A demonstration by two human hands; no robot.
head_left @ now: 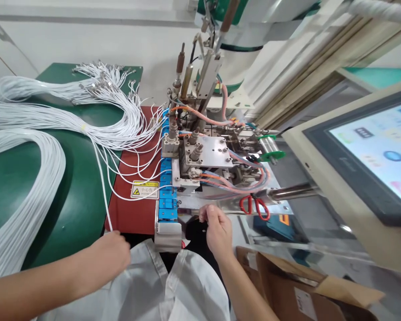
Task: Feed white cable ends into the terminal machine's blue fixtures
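My left hand (112, 254) is closed around a white cable (102, 191) that runs down from the bundle to the fist, low at the edge of the red plate (127, 218). Fingers curled together, my right hand (217, 229) is just right of the blue clip track (167, 196), in front of the machine (207, 154). What it pinches, if anything, I cannot make out. Several white cables reach across the red plate into the track's blue clips. A thick white cable bundle (103, 129), tied with a yellowish band, lies on the green table (76, 178).
A further white bundle (43, 156) curves over the table's left side. Red-handled scissors (255, 207) lie at the machine's front edge, below a green-flanged wire spool (270, 149). A touchscreen (377, 147) juts in from the right, above a cardboard box (287, 285).
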